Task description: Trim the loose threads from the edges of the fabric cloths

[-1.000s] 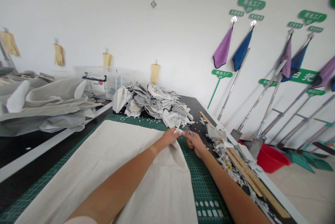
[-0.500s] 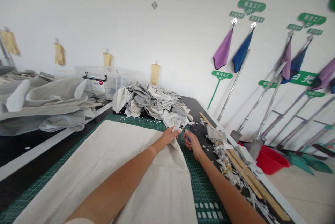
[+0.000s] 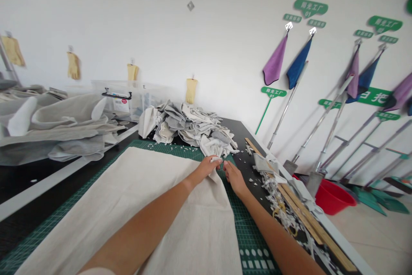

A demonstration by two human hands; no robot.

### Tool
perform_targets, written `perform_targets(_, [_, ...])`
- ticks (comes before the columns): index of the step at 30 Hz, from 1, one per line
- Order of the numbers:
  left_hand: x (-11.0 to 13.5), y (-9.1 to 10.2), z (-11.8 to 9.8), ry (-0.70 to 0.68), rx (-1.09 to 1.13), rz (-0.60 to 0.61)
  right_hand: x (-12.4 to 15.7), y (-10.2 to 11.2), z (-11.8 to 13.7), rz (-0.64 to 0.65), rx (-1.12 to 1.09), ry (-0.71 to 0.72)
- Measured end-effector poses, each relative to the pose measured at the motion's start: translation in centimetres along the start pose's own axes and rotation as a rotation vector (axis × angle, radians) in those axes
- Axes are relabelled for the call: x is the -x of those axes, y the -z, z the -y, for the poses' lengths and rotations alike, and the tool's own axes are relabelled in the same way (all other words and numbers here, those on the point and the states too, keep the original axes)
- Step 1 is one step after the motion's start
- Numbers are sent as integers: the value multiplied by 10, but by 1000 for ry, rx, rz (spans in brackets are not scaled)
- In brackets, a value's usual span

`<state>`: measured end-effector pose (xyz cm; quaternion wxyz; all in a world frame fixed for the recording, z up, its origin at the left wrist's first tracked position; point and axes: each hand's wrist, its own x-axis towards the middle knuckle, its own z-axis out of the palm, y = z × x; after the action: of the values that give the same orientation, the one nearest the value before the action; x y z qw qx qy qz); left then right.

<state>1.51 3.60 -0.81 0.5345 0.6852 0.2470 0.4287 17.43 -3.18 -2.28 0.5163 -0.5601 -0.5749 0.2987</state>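
Cloth panel point(image 3: 144, 197): beige, spread flat on the green cutting mat point(image 3: 254, 232). It runs from the near edge to the far right corner, where both my hands meet.
Left hand point(image 3: 207, 167): fingertips pinched together on the far right corner of the panel, with a small white bit of fabric showing between them.
Right hand point(image 3: 234, 177): on the mat just right of that corner, fingers stretched out and apart, nothing seen in them. The palm side is hidden.
Surroundings: heap of cut grey and cream pieces point(image 3: 193, 131) just beyond my fingers. Frayed offcuts point(image 3: 277, 193) and a wooden ruler point(image 3: 299, 219) lie along the right edge, with a red basin point(image 3: 333, 195) on the floor past it.
Risk, slip: my pinch takes only the very tip of the corner, so I judge a tug could pull it free and let the edge curl back.
Risk, skew: one corner held and the rest loose, so pulling here could drag the panel off the mat's grid lines.
Risk, mix-up: the heap touches the far edge, and a careless reach could snag a cut piece.
Risk, clutter: a sweep of my right arm could knock offcuts or the ruler off the table.
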Motion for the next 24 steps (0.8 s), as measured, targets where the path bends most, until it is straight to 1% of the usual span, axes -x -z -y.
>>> perform_targets(3, [1,1,-1,-9,-14,1,5,-1,8,-16,27,3])
perform_targets(7, [2,0,-3,22,-24,-18,9,-2,17,-33,32,7])
perform_targets(9, [2,-1,-3,38,-35,-34,10,-2,19,-37,32,9])
perform_targets(12, [1,-1,-3,22,-29,-48,11,-2,21,-37,43,12])
perform_targets(19, [-1,-1,-1,16,-24,-8,11,-1,19,-19,129,20])
perform_targets(24, [-2,-1,0,20,-35,22,13,-1,19,-48,192,94])
